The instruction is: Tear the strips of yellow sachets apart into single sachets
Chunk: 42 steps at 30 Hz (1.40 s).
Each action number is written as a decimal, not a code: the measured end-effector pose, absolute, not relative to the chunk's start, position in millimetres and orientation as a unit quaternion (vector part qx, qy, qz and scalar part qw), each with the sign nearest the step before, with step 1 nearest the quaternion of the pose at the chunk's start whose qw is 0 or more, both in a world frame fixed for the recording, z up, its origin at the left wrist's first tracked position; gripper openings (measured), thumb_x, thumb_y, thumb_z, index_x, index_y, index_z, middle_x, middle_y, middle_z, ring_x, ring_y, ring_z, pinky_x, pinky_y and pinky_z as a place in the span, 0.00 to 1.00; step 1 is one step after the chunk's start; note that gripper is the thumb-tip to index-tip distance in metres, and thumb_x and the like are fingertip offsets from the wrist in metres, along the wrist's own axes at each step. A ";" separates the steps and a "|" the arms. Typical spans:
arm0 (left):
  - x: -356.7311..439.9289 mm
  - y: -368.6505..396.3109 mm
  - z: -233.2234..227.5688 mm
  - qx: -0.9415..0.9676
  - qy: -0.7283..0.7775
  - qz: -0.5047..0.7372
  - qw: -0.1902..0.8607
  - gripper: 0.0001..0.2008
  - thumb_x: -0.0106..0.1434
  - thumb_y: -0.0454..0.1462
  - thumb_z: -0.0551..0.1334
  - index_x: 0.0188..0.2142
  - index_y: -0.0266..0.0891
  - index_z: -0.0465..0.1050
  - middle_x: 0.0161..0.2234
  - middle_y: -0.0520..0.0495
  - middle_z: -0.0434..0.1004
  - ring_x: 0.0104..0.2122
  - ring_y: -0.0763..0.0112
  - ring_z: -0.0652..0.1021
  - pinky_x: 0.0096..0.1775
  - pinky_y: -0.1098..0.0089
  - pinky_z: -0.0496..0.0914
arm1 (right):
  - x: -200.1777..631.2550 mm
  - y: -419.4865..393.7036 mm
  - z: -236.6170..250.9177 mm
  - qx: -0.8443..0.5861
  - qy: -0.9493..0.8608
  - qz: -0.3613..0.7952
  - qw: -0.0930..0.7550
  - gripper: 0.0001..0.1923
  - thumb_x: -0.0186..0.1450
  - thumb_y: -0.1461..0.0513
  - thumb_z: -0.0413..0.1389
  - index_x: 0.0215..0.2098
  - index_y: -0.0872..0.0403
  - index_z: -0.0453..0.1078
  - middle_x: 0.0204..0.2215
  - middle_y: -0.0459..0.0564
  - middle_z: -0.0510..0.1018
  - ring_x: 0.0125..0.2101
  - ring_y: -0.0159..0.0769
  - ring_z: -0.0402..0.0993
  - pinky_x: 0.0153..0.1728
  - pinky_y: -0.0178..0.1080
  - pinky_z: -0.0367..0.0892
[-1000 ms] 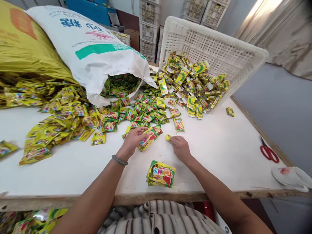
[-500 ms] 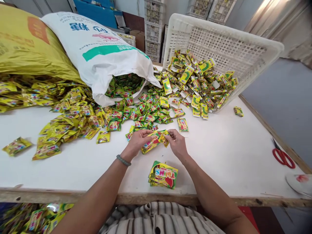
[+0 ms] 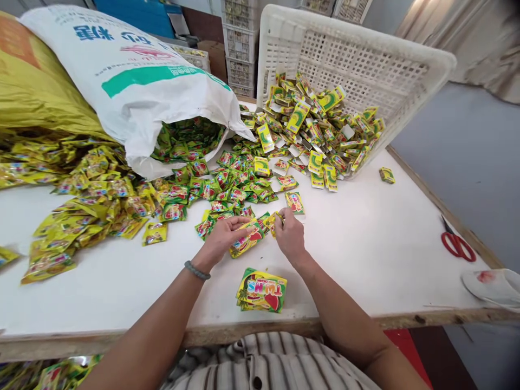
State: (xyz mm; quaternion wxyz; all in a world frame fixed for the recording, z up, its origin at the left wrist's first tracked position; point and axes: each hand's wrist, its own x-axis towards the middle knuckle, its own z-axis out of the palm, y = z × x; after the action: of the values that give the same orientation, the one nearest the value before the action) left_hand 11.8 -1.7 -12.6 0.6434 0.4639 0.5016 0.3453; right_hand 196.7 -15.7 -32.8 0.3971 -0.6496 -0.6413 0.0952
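Note:
My left hand (image 3: 219, 239) is closed around a flat green and yellow candy box (image 3: 245, 241) printed with a watermelon slice, tilted above the white tabletop. At the box's right end, my right hand (image 3: 291, 234) pinches a small yellow candy sachet (image 3: 272, 221). Some green shows between box and sachet; whether it is a packet or the box flap I cannot tell. Close to the table's front edge lies a small stack of filled-looking TWINS boxes (image 3: 262, 292). Another flat box (image 3: 294, 202) rests just beyond my right hand.
A tipped white crate (image 3: 406, 65) spills small cartons (image 3: 317, 122) at the back. Green sachets (image 3: 227, 187) pour from a white sack (image 3: 170, 92); yellow sachets (image 3: 81, 216) lie left by a yellow sack (image 3: 36, 92). Red-handled scissors (image 3: 458, 246) lie at right.
The view has shifted, so the scene sits further left. My right hand has turned, its fingers more curled over the yellow sachet. My left hand still holds the box.

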 end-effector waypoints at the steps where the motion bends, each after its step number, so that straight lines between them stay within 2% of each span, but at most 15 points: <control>1: 12.3 -2.4 -12.7 0.473 0.499 0.341 0.641 0.26 0.44 0.47 0.74 0.40 0.37 0.75 0.29 0.47 0.81 0.26 0.68 0.77 0.26 0.72 0.67 | 194.2 -16.9 -32.3 -0.642 -0.650 0.089 0.398 0.08 0.67 0.59 0.45 0.34 0.52 0.63 0.27 0.50 0.74 0.28 0.36 0.72 0.30 0.36 0.63; 4: 12.9 -3.9 -13.5 0.485 0.493 0.337 0.639 0.25 0.45 0.48 0.74 0.39 0.37 0.75 0.29 0.47 0.80 0.25 0.69 0.76 0.25 0.73 0.65 | 188.4 -20.5 -29.5 -0.617 -0.658 0.122 0.414 0.09 0.66 0.55 0.49 0.36 0.52 0.64 0.31 0.51 0.75 0.32 0.37 0.72 0.33 0.36 0.65; 7: 12.4 -4.9 -12.5 0.497 0.497 0.341 0.625 0.24 0.45 0.48 0.74 0.38 0.37 0.76 0.25 0.50 0.78 0.21 0.72 0.73 0.22 0.74 0.61 | 189.0 -21.8 -26.7 -0.607 -0.632 0.216 0.431 0.13 0.62 0.53 0.54 0.39 0.52 0.65 0.30 0.48 0.75 0.30 0.35 0.71 0.33 0.36 0.65; 10: 12.3 -5.4 -10.0 0.523 0.494 0.327 0.613 0.22 0.46 0.48 0.73 0.37 0.38 0.77 0.20 0.53 0.74 0.16 0.76 0.66 0.18 0.74 0.53 | 192.3 -19.3 -24.4 -0.594 -0.595 0.303 0.448 0.13 0.59 0.52 0.57 0.36 0.52 0.66 0.27 0.45 0.74 0.28 0.33 0.68 0.31 0.35 0.65; 12: 12.9 -5.0 -8.9 0.525 0.486 0.316 0.623 0.21 0.46 0.48 0.73 0.36 0.39 0.77 0.19 0.54 0.73 0.14 0.78 0.64 0.18 0.75 0.52 | 192.1 -17.0 -22.7 -0.595 -0.567 0.316 0.474 0.14 0.57 0.52 0.58 0.32 0.52 0.65 0.26 0.44 0.72 0.27 0.33 0.67 0.31 0.35 0.64; 15: 14.5 -3.4 -8.9 0.482 0.468 0.317 0.669 0.22 0.44 0.46 0.74 0.37 0.39 0.77 0.25 0.50 0.78 0.19 0.72 0.72 0.21 0.74 0.61 | 186.5 -15.1 -21.4 -0.607 -0.537 0.287 0.510 0.15 0.55 0.51 0.60 0.29 0.51 0.62 0.24 0.42 0.69 0.26 0.32 0.64 0.30 0.35 0.63; 17: 15.6 -2.4 -9.9 0.440 0.449 0.315 0.711 0.24 0.42 0.44 0.76 0.38 0.38 0.77 0.31 0.46 0.81 0.26 0.67 0.78 0.27 0.72 0.68 | 181.6 -15.3 -22.2 -0.610 -0.530 0.276 0.521 0.14 0.56 0.52 0.60 0.27 0.51 0.61 0.23 0.41 0.67 0.25 0.31 0.62 0.29 0.34 0.62; 19: 16.3 -1.5 -11.6 0.404 0.436 0.315 0.740 0.26 0.40 0.42 0.77 0.40 0.37 0.77 0.34 0.45 0.81 0.30 0.65 0.79 0.32 0.70 0.71 | 178.7 -16.1 -23.6 -0.609 -0.531 0.283 0.517 0.14 0.57 0.53 0.60 0.27 0.51 0.61 0.22 0.40 0.65 0.25 0.30 0.60 0.28 0.33 0.61; 23: 17.0 -0.5 -14.0 0.369 0.443 0.341 0.742 0.28 0.39 0.41 0.77 0.41 0.36 0.77 0.34 0.45 0.82 0.30 0.66 0.80 0.33 0.70 0.72 | 183.3 -17.6 -20.6 -0.593 -0.547 0.323 0.495 0.15 0.58 0.51 0.59 0.27 0.52 0.63 0.22 0.40 0.65 0.24 0.29 0.59 0.27 0.33 0.59; 27: 17.1 -1.7 -10.4 0.388 0.439 0.365 0.723 0.28 0.40 0.42 0.77 0.42 0.37 0.77 0.36 0.45 0.82 0.33 0.64 0.80 0.37 0.69 0.73 | 193.6 -17.7 -11.9 -0.574 -0.570 0.334 0.484 0.13 0.60 0.52 0.57 0.28 0.53 0.67 0.23 0.43 0.69 0.25 0.30 0.62 0.30 0.34 0.62; 34: 14.8 -6.1 -7.2 0.452 0.438 0.357 0.690 0.27 0.43 0.44 0.76 0.42 0.37 0.78 0.38 0.44 0.82 0.36 0.60 0.81 0.39 0.67 0.74 | 195.5 -15.0 -17.1 -0.528 -0.563 0.437 0.461 0.17 0.55 0.49 0.61 0.32 0.53 0.68 0.22 0.42 0.71 0.23 0.30 0.65 0.26 0.34 0.65; 38: 14.5 -5.8 -9.9 0.457 0.433 0.362 0.688 0.26 0.45 0.44 0.75 0.43 0.39 0.77 0.38 0.44 0.82 0.36 0.61 0.81 0.39 0.67 0.73 | 195.3 -14.8 -17.9 -0.547 -0.532 0.411 0.499 0.18 0.52 0.50 0.63 0.30 0.53 0.68 0.23 0.43 0.71 0.24 0.30 0.67 0.26 0.34 0.66; 42: 14.5 -6.2 -8.6 0.450 0.441 0.377 0.679 0.26 0.42 0.43 0.76 0.41 0.37 0.78 0.38 0.43 0.82 0.36 0.61 0.81 0.40 0.66 0.73 | 196.1 -17.3 -16.8 -0.548 -0.585 0.392 0.451 0.13 0.58 0.52 0.58 0.30 0.53 0.72 0.22 0.44 0.74 0.25 0.32 0.69 0.28 0.35 0.67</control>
State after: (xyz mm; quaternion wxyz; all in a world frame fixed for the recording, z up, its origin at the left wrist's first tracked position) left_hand 14.5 -6.2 -8.6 0.6786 0.4504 0.4407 0.3774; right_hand 196.1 -17.3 -16.8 0.4511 -0.5480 -0.5850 0.3923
